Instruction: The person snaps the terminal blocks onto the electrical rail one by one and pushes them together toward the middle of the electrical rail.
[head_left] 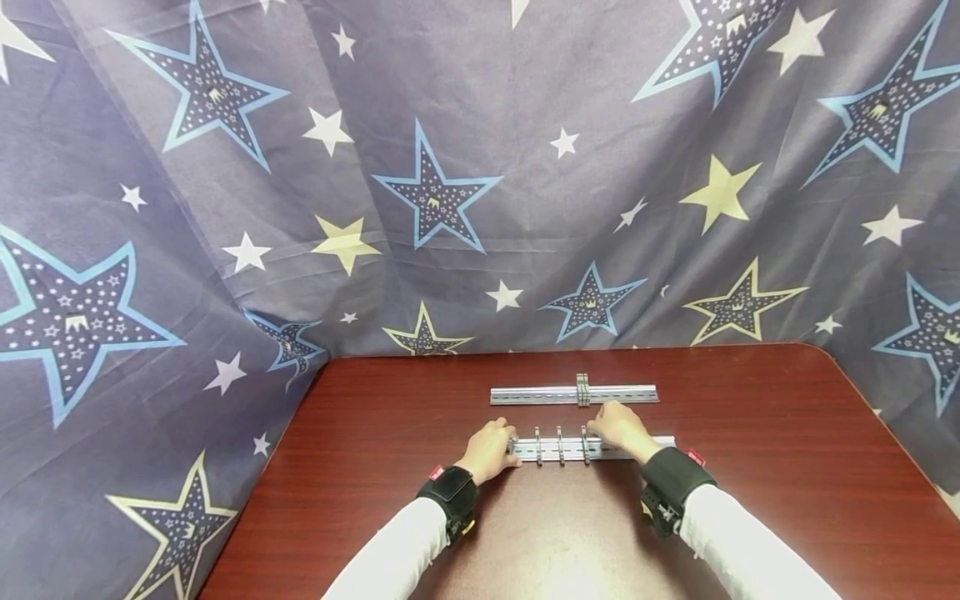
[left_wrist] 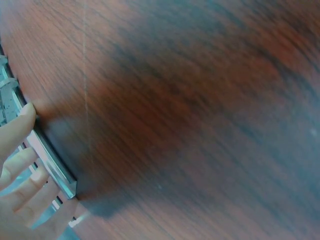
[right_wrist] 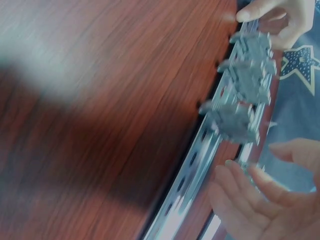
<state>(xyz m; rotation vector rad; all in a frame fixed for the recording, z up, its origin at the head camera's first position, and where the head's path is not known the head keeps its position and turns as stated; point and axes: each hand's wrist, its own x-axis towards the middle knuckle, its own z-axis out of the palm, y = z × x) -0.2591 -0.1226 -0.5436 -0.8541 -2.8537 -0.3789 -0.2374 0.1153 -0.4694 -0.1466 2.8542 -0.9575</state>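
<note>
A slotted metal DIN rail (head_left: 572, 451) lies across the table, carrying three spaced grey terminal blocks (right_wrist: 231, 122). My left hand (head_left: 489, 448) grips its left end, the thumb on the near edge and the fingers along the far side in the left wrist view. Just beyond the rail, close to the rightmost block, hovers my right hand (head_left: 619, 427). Its thumb and fingers (right_wrist: 240, 200) are spread apart in the right wrist view, with nothing seen held between them. Behind lies a second DIN rail (head_left: 532, 396) with several blocks (head_left: 582, 390) packed together.
Both rails lie on a reddish-brown wooden table (head_left: 375, 400) with rounded far corners. A grey star-patterned cloth (head_left: 465, 275) hangs along its back and sides. Dark straps with cameras (head_left: 453, 500) are on both wrists.
</note>
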